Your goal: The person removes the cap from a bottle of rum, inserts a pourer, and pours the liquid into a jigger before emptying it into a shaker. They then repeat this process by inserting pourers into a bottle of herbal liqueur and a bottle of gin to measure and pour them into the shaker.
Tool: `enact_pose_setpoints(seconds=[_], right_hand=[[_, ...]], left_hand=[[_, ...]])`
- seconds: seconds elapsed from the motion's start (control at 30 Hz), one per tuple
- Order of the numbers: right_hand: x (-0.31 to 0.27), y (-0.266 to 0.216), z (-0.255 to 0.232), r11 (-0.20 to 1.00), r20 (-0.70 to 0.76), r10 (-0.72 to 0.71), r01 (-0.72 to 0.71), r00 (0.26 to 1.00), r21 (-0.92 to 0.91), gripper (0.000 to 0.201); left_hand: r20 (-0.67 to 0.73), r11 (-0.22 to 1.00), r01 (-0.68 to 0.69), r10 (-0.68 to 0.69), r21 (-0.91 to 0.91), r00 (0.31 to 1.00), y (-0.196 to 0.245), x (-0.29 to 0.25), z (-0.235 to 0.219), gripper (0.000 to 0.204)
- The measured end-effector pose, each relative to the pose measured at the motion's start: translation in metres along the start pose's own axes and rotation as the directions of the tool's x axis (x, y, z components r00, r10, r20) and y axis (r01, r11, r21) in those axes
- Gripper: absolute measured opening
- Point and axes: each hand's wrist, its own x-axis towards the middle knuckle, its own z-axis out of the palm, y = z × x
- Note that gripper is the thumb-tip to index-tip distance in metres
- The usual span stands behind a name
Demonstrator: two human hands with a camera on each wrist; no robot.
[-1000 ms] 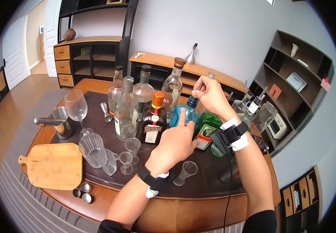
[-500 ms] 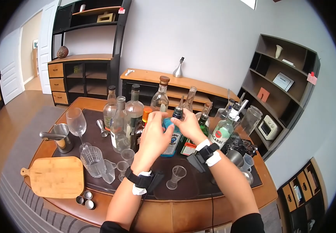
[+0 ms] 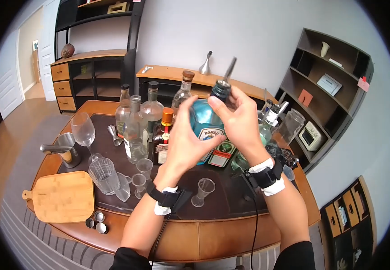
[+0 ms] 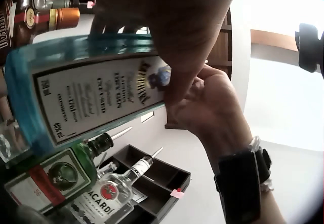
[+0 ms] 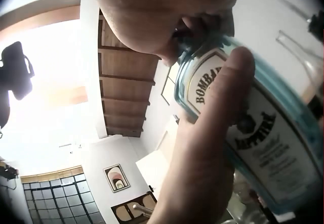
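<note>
Both hands are on a blue glass gin bottle [image 3: 207, 112], which has a dark neck ring and a metal pour spout [image 3: 231, 68] sticking up from it. My left hand [image 3: 182, 148] grips the body, thumb across the label, as the right wrist view also shows on the bottle [image 5: 276, 148]. Around the neck and shoulder curl the fingers and thumb of my right hand [image 3: 241, 120]. Just behind the gin bottle stands a green bottle [image 3: 222, 155] with an orange-banded label. An orange-capped brown bottle [image 3: 161, 148] is left of my left hand.
Several clear bottles [image 3: 135, 135] stand at the back left. Nearer are a wine glass [image 3: 83, 130], a mixing glass [image 3: 102, 175], small glasses and a footed glass [image 3: 204, 191]. A wooden board [image 3: 62, 198] lies at the left edge, metal cups [image 3: 101, 227] beside it. A white-labelled bottle [image 4: 109, 196] stands right.
My left hand has gone from a pointing finger at the bottle to a grip on its body. My right hand stays near the neck. The bottle has come up and nearer.
</note>
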Motion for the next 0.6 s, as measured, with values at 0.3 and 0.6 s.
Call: enact_pose_setpoints(seconds=[0.3, 0.6], right_hand=[[-0.059, -0.020, -0.026, 0.963, 0.366, 0.014, -0.112, 0.931, 0.247, 0.120], [-0.122, -0.054, -0.064, 0.986, 0.037, -0.108, 0.112, 0.993, -0.121, 0.130]], left_hand=[[0.053, 0.796, 0.082, -0.063, -0.600, 0.997, 0.042, -0.008, -0.010, 0.094], [0.264, 0.801, 0.002, 0.195, -0.599, 0.945, 0.069, -0.037, 0.001, 0.075]])
